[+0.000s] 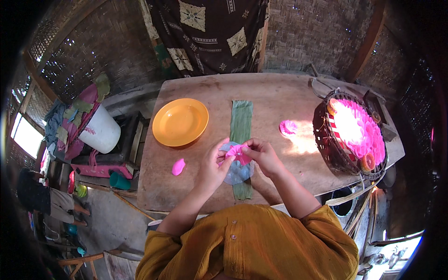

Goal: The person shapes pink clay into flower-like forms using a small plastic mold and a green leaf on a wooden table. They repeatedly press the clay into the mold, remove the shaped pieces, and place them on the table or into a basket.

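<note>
Both hands meet near the front of the wooden table (280, 93), pinching a soft, pleated pink piece (239, 154) between them. The left hand (215, 161) grips its left edge, thumb and fingers nearly together; the right hand (262, 156) has its thumb and bent fingers closed on the other edge. The piece is above a bluish, see-through round sheet (233, 176), which lies across a green leaf strip (241, 116).

At the right end of the table, a dark woven basket (325, 145) holds a packed mass of pink pleated shapes (372, 133), partly washed out by sunlight. At least 2 small orange-toned rounds sit at its edge, the nearer round (368, 162) at the front; red-and-white striped material shows along the inner wall. 1 similar pink rosette (288, 128) lies just left of the basket.

A yellow plate (180, 122) rests at the left, with a smooth pink lump (178, 167) near it. Beyond the table's left side, a white bucket (103, 130) is tilted, with cloth-like pink and green pieces at its mouth; a green cup (120, 181) is near it.
</note>
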`<state>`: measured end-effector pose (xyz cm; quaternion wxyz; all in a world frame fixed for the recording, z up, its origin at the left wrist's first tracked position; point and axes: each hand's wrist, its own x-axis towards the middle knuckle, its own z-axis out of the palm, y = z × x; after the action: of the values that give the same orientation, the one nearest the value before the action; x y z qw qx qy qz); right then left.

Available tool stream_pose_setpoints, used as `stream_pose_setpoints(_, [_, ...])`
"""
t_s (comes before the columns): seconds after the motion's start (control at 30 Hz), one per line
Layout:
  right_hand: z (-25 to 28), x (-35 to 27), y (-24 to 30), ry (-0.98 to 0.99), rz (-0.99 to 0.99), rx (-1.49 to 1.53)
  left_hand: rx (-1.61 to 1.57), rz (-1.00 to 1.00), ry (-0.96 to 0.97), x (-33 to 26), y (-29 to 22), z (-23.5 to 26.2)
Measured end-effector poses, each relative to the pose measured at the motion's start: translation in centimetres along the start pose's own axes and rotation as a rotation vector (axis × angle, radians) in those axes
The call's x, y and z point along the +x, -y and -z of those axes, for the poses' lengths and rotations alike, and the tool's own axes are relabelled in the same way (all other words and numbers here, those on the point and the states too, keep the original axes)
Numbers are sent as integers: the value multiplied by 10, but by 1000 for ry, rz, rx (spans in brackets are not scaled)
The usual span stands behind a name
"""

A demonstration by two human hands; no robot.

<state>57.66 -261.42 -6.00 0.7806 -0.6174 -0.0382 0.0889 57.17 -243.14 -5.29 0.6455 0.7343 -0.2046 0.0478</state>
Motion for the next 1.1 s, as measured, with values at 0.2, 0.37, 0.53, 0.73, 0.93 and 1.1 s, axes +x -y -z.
stream_pose_setpoints(0.2, [5, 8, -2, 32, -219, 506, -180, 80, -74, 3, 18, -6])
stream_pose_setpoints(0.37, [23, 31, 0, -41, -139, 302, -234, 149, -82, 4, 33, -3])
stream_pose_setpoints(0.53, [75, 83, 14, -267, -17, -311, -263, 192, -82, 6, 32, 14])
stream_pose_setpoints(0.73, [121, 126, 12, -313, -74, -474, -328, 235, -129, 3, 34, 26])
stream_pose_setpoints(0.93, [181, 142, 3, -462, -142, -1151, -290, 237, -184, 0, 46, 38])
stream_pose_setpoints(1.1, [205, 142, -2, -486, -160, -1149, -296, 245, -241, -4, 50, 43])
